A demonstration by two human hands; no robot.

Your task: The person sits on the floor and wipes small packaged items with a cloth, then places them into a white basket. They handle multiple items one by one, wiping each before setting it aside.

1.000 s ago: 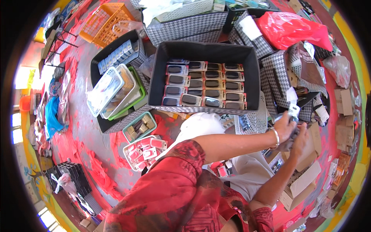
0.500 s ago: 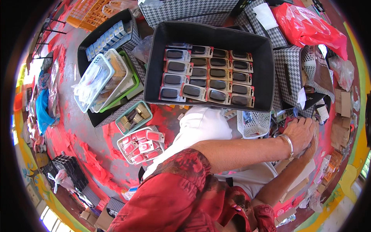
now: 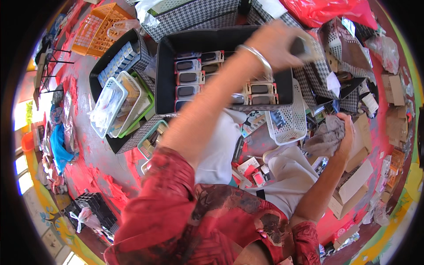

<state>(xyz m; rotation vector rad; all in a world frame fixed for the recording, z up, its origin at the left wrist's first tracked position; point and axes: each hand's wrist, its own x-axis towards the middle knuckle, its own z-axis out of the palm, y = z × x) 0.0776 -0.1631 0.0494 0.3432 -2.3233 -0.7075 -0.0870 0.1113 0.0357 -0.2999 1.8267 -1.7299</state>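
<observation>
At upper centre: black bin (image 3: 165, 70); carded packs (image 3: 189, 77) lie in rows, full count hidden behind the left forearm (image 3: 198, 115). Upper right of centre: left hand (image 3: 271, 46), blurred, pinches one apparently similar pack (image 3: 300, 47) near the bin's upper right corner, not yet laid down. Right of frame: right hand (image 3: 347, 133) clutches grey cloth (image 3: 327, 136).

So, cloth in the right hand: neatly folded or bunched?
Bunched: the grey cloth shows uneven creases and an irregular outline in the right hand.
</observation>
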